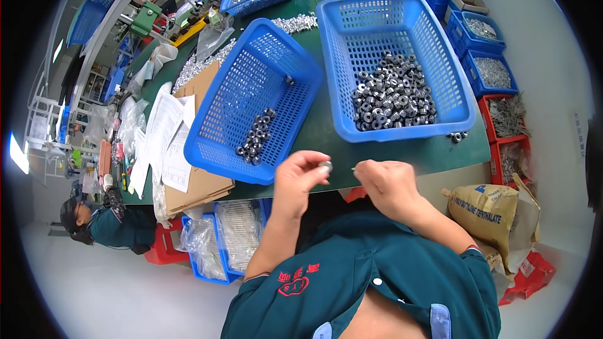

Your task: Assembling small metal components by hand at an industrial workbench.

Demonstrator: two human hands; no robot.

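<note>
My left hand (297,179) pinches a small round metal ring (326,166) between thumb and fingertips, just in front of the table's near edge. Facing it, a short gap away, my right hand (391,187) is closed with its fingertips together. A tiny pale tip shows at those fingers, too small to name. Beyond my left hand a tilted blue plastic basket (207,158) holds a small cluster of metal rings (254,138). Past my right hand stands a larger blue basket (370,134) with a big heap of similar rings (396,94).
A few loose rings (457,137) lie beside the larger basket on the green table (314,144). Papers (164,129) and cardboard (200,193) lie at left. Stacked bins (493,72) and a tan sack (483,210) stand at right. Another person (122,229) sits far left.
</note>
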